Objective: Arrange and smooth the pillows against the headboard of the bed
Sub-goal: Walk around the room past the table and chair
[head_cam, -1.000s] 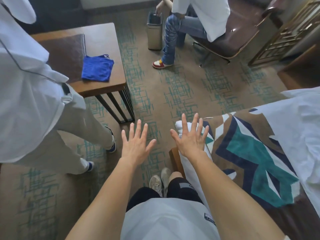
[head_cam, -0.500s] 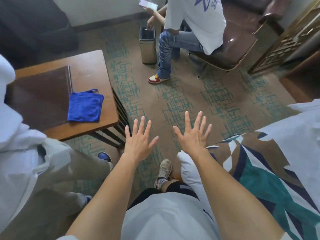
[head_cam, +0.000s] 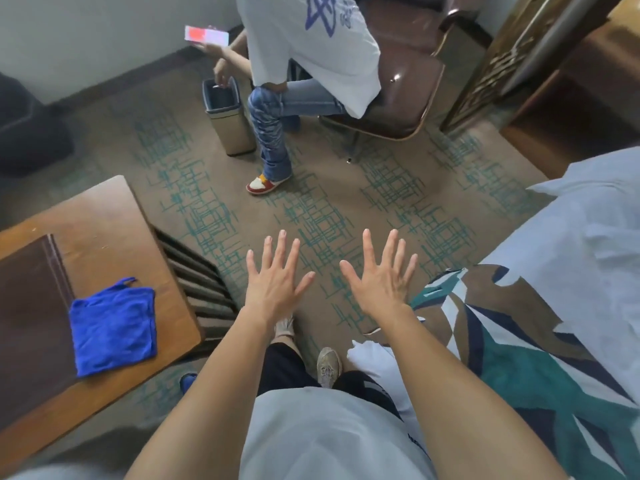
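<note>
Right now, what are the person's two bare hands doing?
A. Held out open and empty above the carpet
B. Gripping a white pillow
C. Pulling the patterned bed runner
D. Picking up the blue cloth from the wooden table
A: the left hand and right hand are spread flat with fingers apart, holding nothing, above the brown carpet with teal lines; the folded blue cloth lies untouched on the wooden table.

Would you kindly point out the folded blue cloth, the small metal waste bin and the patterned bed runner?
folded blue cloth [head_cam: 112, 330], head view, centre of fabric.
small metal waste bin [head_cam: 236, 133], head view, front wall.
patterned bed runner [head_cam: 512, 348], head view, teal patch.
</note>
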### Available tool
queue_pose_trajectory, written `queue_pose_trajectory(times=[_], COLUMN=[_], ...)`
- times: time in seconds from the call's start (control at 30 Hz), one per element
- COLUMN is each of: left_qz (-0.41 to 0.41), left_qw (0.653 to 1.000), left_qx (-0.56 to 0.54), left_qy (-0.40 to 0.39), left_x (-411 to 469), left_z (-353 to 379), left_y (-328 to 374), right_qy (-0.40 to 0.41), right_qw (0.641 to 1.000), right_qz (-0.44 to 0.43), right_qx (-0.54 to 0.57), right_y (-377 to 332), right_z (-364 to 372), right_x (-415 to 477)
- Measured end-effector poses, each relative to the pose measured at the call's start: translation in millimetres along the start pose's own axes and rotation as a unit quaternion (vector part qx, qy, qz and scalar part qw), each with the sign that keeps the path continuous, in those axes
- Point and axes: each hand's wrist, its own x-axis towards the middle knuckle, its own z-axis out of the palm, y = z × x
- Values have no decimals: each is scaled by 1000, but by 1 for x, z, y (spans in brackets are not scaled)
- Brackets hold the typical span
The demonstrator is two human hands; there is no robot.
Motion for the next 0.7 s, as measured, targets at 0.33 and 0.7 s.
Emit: queue_pose_trajectory(times=[0.33, 0.7], left_qz=[173, 312], left_qw=[983, 944], left_qx=[49, 100], left_qy=[-34, -28], left_x=[167, 295], left_z=[-49, -99], left_y=[1, 51], right_qy=[29, 47], right_qw=[985, 950], right_qz=[169, 305], right_qx=[20, 57], right_y=[3, 21], right_z=[-31, -73], right_x=[95, 150])
